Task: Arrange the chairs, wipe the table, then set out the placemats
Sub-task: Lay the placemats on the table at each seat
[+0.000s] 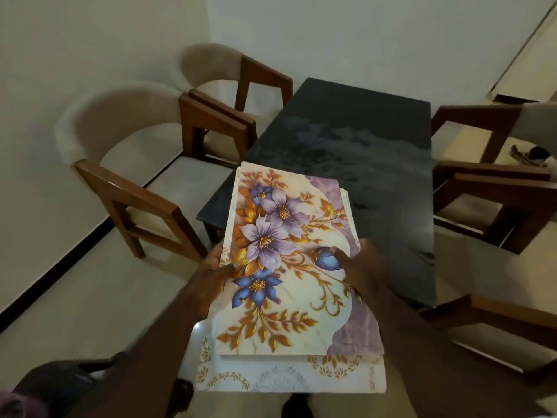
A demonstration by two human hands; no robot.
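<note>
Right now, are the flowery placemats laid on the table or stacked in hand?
Stacked in hand: left hand and right hand grip the placemats, edges offset.

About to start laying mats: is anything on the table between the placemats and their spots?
Nothing visible does. The table top is bare wherever it shows. The left hand and right hand hold the placemats over its near end, so that part of the top is hidden by the stack.
</note>
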